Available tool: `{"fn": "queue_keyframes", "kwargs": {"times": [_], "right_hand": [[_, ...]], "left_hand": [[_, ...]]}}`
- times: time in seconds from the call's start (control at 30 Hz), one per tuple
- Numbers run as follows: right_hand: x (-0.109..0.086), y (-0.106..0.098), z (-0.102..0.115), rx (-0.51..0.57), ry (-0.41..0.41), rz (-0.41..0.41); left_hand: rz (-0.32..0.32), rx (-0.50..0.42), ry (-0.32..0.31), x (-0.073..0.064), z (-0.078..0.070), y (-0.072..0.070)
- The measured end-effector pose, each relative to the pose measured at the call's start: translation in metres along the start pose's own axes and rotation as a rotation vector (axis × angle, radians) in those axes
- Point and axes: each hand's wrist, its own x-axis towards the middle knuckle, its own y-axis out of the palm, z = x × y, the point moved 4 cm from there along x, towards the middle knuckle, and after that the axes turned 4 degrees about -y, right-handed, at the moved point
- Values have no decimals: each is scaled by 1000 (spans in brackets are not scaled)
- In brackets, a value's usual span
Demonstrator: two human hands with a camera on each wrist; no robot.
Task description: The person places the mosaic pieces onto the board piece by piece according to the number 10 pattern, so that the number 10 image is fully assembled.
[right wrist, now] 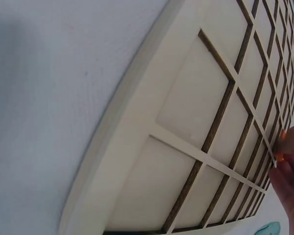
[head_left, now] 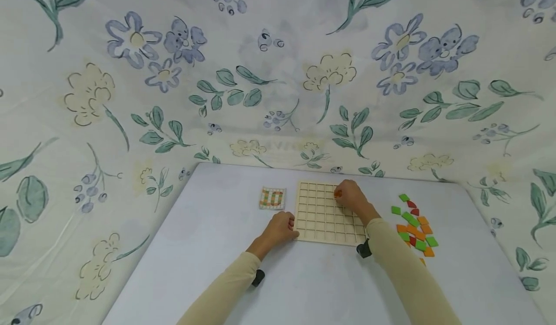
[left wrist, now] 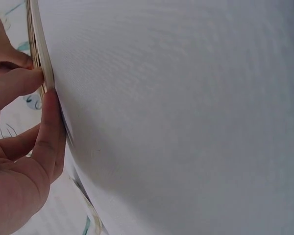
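Observation:
A pale wooden grid board [head_left: 321, 219] with raised strips lies on the white table. My right hand [head_left: 351, 197] pinches a small orange tile [head_left: 337, 194] over the board's far right part; in the right wrist view the fingertips and the orange tile [right wrist: 282, 144] are right at the grid, and most of the tile is hidden by the fingers. At the board's near left corner, my left hand [head_left: 280, 227] grips the edge. The left wrist view shows its thumb [left wrist: 19, 84] on the board's top and its fingers [left wrist: 49, 122] against the side.
Green, orange and red tiles lie scattered in a loose pile [head_left: 414, 231] right of the board. A small square card [head_left: 272, 198] with a coloured checked pattern lies left of it. A floral cloth [head_left: 278, 98] hangs behind the table [head_left: 208, 219].

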Motion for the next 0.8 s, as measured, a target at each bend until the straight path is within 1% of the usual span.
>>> {"fn": "queue_keyframes", "kwargs": {"times": [0.17,0.23,0.37,0.43,0.5,0.53,0.6,0.67,0.73,0.8], "right_hand": [[-5,-2,-5,28,-37,-29],[-5,-1,-7,21,-50,-35],[-6,0,-10,-14,-96,-23],[-9,-2,-9,4,-89,-14],[-12,-6,-11,39,-61,-15],[-14,-8,-13,67,-34,-20],[-20,-15,-17,110,26,-57],[-29,-24,-27,93,74,-118],[-41,-34,-38,68,155,-177],[-56,-45,-52,39,224,-215]], "left_hand": [[2,6,3,-1,-5,-1],[-2,9,4,-1,-5,-1],[-9,10,-1,0,-6,-2],[-10,10,3,1,-7,-3],[-10,12,3,0,-8,-4],[-12,14,2,0,-8,-5],[-15,10,-4,-1,-8,-6],[-13,11,-7,-2,-7,-6],[-10,11,-1,-3,-6,-6],[-3,12,2,-4,-5,-5]]}}
